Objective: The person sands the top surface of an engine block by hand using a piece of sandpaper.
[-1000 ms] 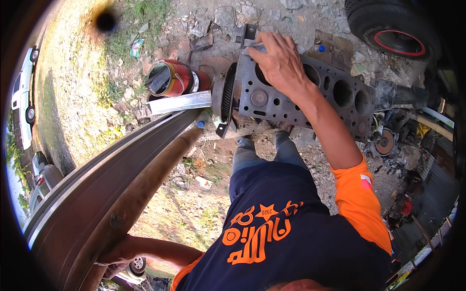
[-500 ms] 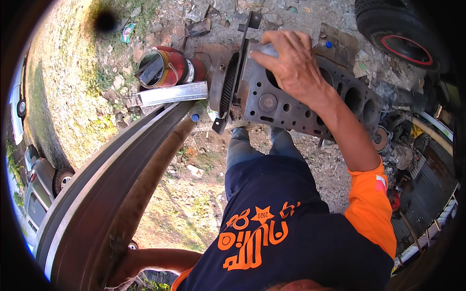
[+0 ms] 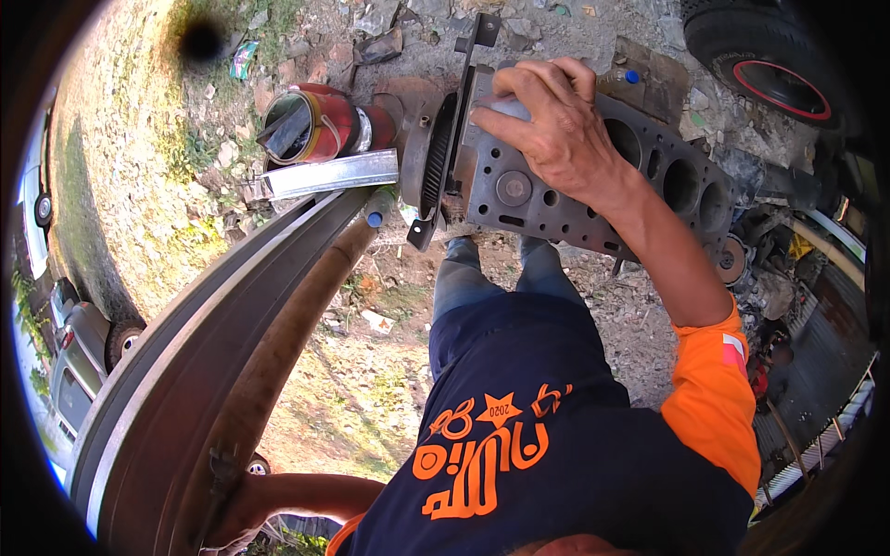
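Observation:
A dark metal engine block (image 3: 584,226), with large round bores and small holes in its upper face, lies across the upper middle. My right hand (image 3: 556,130) is on its left part, fingers curled over a pale grey flat piece (image 3: 510,104), perhaps paper or cloth. A toothed round plate (image 3: 422,162) and a dark bracket (image 3: 486,30) adjoin the block's left end. My left hand (image 3: 227,519) is at the lower left beside a long brown pole (image 3: 297,324) and a dark metal beam (image 3: 176,371); its fingers are hidden in shadow.
Red cans (image 3: 329,125) and a silver channel (image 3: 329,174) sit left of the block. A tyre with red rim (image 3: 779,88) is upper right. Metal parts (image 3: 732,259) and corrugated sheets (image 3: 807,371) lie right. Vehicles (image 3: 83,352) stand far left on rubble ground.
The whole view has shifted, with the block and my right hand appearing slightly farther right. My right hand stays pressed on the block. My left hand's fingers have become less visible.

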The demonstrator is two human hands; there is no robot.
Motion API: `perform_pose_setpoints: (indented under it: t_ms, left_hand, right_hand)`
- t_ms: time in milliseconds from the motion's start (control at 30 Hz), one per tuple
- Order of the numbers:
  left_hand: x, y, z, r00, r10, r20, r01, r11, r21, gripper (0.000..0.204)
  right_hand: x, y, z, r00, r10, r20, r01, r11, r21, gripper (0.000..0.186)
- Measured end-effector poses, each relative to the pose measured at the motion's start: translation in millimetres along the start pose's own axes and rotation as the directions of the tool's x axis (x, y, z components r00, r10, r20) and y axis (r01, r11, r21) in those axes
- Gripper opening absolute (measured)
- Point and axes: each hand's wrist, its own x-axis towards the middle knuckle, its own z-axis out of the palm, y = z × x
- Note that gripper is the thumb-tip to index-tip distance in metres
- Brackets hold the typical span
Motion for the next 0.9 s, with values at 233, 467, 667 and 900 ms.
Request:
perform_pose_setpoints:
  t_ms: [233,467,667,900]
  left_hand:
    - [4,-5,-3,1.000,0.012,0.018,-0.013,1.000,0.012,0.049]
    - [12,-6,-10,0.999,-0.054,-0.006,0.053,0.992,-0.118,0.041]
    - [-2,7,0,1.000,-0.013,-0.004,0.013,0.998,-0.058,0.041]
    - [3,6,1,0.999,-0.026,0.030,0.029,0.995,-0.098,0.041]
  right_hand:
    - [-3,5,-1,1.000,0.009,-0.010,-0.009,0.999,-0.032,0.025]
    - [-3,4,0,1.000,0.000,0.000,0.000,0.999,-0.047,0.025]
    - [-8,-10,7,0.999,-0.043,-0.017,0.044,0.999,0.022,0.022]
    - [-5,-5,2,0.999,0.037,-0.008,-0.037,0.999,0.036,0.024]
